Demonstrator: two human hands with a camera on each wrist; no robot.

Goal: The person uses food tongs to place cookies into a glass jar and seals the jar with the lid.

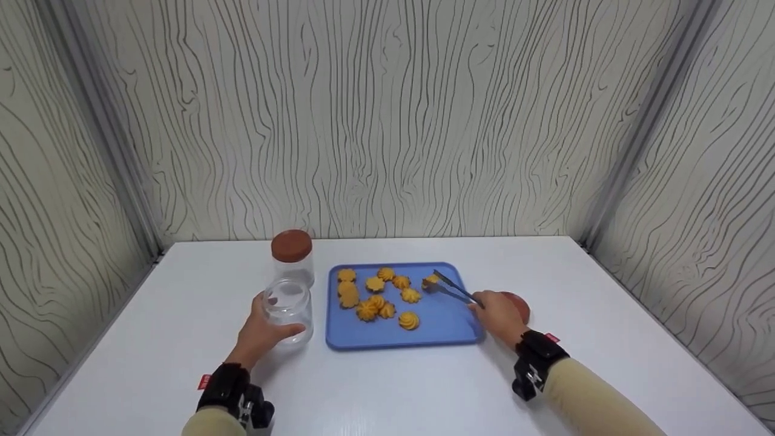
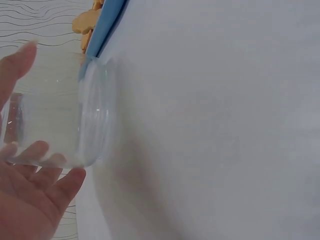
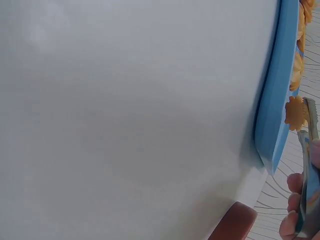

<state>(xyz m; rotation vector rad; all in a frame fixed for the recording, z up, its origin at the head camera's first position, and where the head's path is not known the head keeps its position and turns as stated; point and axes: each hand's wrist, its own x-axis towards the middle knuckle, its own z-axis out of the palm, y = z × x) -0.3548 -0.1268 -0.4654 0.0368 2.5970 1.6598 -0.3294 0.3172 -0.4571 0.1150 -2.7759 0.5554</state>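
Observation:
My left hand (image 1: 261,330) grips a clear open jar (image 1: 293,327) to the left of the blue tray (image 1: 448,330). In the left wrist view the thumb lies on one side of the jar (image 2: 55,110) and the fingers on the other; nothing shows inside it. Over the tray's right edge, my right hand (image 1: 499,315) holds dark metal tongs (image 1: 463,292). Their tips stand at either side of a golden piped cookie (image 1: 430,281) on the right part of the tray. The right wrist view shows this cookie (image 3: 295,113) at the tong tips.
Several more piped cookies (image 1: 408,320) lie on the tray's left and middle. A second clear jar with a red-brown lid (image 1: 292,245) stands behind the held jar. Another red-brown lid (image 1: 519,306) lies right of the tray, partly behind my right hand. Patterned panels (image 1: 387,121) enclose the white table.

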